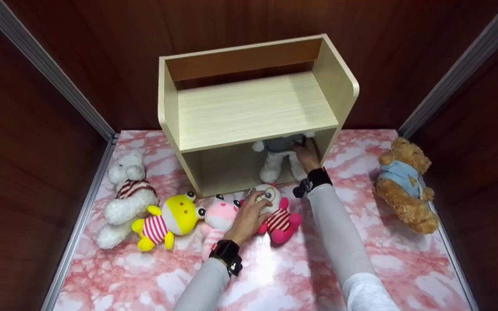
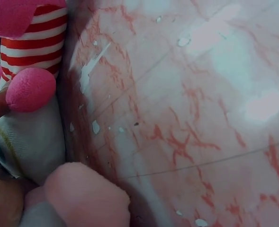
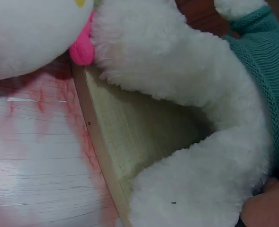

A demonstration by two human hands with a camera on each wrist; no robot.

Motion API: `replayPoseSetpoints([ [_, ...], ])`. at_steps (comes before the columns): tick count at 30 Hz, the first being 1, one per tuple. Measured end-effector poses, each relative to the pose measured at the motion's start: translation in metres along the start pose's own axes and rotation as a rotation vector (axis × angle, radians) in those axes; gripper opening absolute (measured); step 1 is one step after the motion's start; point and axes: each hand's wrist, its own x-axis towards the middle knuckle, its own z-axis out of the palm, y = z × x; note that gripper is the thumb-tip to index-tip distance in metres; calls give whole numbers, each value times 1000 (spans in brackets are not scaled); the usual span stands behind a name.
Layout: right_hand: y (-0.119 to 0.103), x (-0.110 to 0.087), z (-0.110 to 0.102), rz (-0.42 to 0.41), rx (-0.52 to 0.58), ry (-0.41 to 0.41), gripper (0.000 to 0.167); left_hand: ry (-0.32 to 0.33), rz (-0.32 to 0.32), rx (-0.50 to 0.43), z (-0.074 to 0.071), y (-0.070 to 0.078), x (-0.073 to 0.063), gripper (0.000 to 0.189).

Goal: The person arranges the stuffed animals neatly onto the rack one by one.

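Note:
A white fluffy plush toy in a teal knit sweater (image 3: 260, 66) sits in the lower compartment of the small shelf, its white legs (image 1: 271, 167) toward the front edge. My right hand (image 1: 306, 154) grips it at the sweater, and the shelf board above hides its head. Just in front of the shelf, my left hand (image 1: 249, 216) holds the white head of a pink plush toy with a red-striped body (image 1: 279, 219), which lies on the floor. Beside that hand lies a pink plush toy with bulging eyes (image 1: 219, 216), partly covered by my wrist.
The pale wooden shelf (image 1: 253, 112) stands against the back wall. Left of my hands lie a yellow plush toy (image 1: 180, 214) and a white bear in a striped top (image 1: 123, 168). Far right, a brown bear in a blue shirt (image 1: 404, 177) leans near the side wall.

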Motion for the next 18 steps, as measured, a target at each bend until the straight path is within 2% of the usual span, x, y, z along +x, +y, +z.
replayPoseSetpoints([
  [3, 4, 0, -2, 5, -30, 23, 36, -24, -14, -12, 1, 1, -1, 25],
  [7, 9, -1, -2, -70, -81, 49, 28, -17, -1, -9, 2, 5, 0, 25],
  [9, 10, -3, -1, -101, -183, 68, 29, -12, 10, -7, 3, 6, 1, 25],
  [14, 8, -21, 2, -167, -534, 171, 36, -9, 8, -13, 5, 6, 0, 23],
  [16, 10, -31, 4, -223, -579, 196, 39, 2, 11, -11, 4, 5, -1, 23],
  [18, 13, -42, 4, -269, -569, 189, 48, 9, 14, -12, 3, 4, -2, 23],
])
